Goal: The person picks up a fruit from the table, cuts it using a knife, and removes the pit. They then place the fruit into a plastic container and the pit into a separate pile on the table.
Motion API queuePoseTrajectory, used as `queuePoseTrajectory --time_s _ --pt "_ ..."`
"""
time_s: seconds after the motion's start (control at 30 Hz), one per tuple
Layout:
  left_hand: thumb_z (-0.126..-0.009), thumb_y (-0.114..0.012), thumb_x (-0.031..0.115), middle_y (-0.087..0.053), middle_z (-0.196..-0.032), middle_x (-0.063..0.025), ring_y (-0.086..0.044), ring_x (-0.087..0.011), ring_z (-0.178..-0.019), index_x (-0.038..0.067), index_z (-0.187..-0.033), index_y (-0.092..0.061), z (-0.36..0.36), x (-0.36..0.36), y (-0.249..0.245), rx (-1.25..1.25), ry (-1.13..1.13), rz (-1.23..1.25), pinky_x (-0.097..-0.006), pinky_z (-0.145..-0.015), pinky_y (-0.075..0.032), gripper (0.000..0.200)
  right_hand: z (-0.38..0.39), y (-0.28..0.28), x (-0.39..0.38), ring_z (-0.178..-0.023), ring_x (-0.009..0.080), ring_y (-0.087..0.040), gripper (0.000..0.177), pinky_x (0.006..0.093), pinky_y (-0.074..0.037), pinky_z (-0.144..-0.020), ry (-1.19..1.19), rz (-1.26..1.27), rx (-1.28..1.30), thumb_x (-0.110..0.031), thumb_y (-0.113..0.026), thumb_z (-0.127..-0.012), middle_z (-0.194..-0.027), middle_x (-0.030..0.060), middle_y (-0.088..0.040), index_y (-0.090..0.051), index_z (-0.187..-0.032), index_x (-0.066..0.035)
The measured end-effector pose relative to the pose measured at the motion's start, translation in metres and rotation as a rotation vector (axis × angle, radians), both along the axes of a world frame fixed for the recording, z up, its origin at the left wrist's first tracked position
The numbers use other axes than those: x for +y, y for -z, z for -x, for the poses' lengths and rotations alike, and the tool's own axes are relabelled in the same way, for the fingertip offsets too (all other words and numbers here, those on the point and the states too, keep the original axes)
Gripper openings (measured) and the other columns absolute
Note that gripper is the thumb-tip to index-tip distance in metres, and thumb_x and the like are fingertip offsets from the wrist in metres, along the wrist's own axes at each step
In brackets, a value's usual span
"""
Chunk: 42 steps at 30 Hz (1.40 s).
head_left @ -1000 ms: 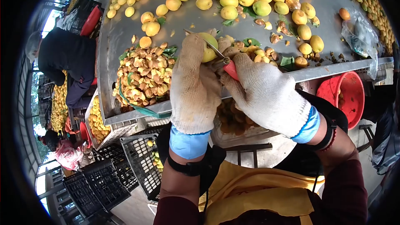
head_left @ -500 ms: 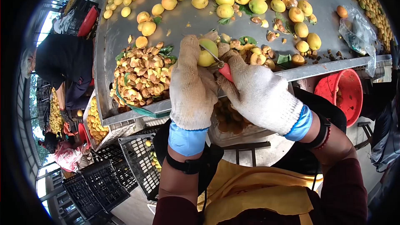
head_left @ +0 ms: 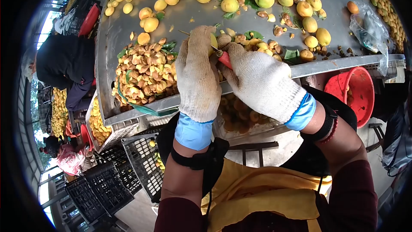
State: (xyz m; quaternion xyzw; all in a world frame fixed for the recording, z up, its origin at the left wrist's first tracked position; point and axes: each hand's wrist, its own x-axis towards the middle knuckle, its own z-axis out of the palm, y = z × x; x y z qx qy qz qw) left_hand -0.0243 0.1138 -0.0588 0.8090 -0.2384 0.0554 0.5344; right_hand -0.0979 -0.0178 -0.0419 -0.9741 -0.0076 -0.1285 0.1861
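Left hand in a stained white knitted glove (head_left: 199, 75) has rolled across the round yellow-green fruit (head_left: 213, 41)

Half a second ago the fruit showed most of its face with the blade across it; now only a sliver shows between the two gloves. Fingers of the left hand are curled around the fruit, their tips mostly hidden. The right hand in a matching white glove (head_left: 262, 73) is closed around the red handle of a thin metal knife (head_left: 225, 59); the blade runs toward the fruit, but I cannot tell how deep it sits. A thin point juts out left of the left glove. Both hands are above the near edge of a grey metal table (head_left: 193, 19), just beside a heap of brown-and-yellow fruit pieces (head_left: 146, 75). Whole yellow-orange fruits (head_left: 265, 0) lie farther back.
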Motion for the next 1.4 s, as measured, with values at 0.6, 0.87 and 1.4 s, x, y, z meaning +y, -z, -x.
queuePoseTrajectory --time_s 0.6,0.87,1.4 --pt "-0.11 -0.051 0.045 -0.066 -0.118 -0.0145 -0.071 -0.0239 -0.098 -0.001 -0.134 -0.056 0.006 -0.018 -0.005 0.968 -0.009 0.999 -0.0335 -0.081 -0.061 0.051 0.017 -0.003 -0.019 -0.066 0.0369 -0.069 0.026 0.0469 -0.054 -0.051 -0.028 -0.029 -0.011 -0.029 -0.069 -0.093 -0.074 0.0161 -0.066 -0.06 -0.099 -0.005" --pt "-0.108 -0.049 0.053 -0.071 -0.106 -0.0116 -0.071 -0.0204 -0.093 -0.002 -0.123 -0.063 0.012 -0.018 -0.013 0.846 0.054 0.737 -0.0356 -0.083 -0.06 0.059 0.019 0.0 -0.02 -0.063 0.0344 -0.068 0.028 0.0446 -0.052 -0.046 -0.019 0.023 0.029 -0.034 -0.067 -0.095 -0.072 0.0149 -0.065 -0.059 -0.092 -0.007" --pt "-0.11 -0.045 0.024 -0.066 -0.118 -0.011 -0.067 -0.0251 -0.109 -0.004 -0.123 -0.064 0.006 0.003 -0.025 -0.136 0.149 -0.179 -0.0375 -0.091 -0.057 0.036 0.007 -0.043 -0.035 -0.058 0.0119 -0.064 0.028 0.0285 -0.051 -0.049 0.014 -1.017 0.718 -0.027 -0.063 -0.101 -0.071 0.0034 -0.064 -0.064 -0.118 -0.005"
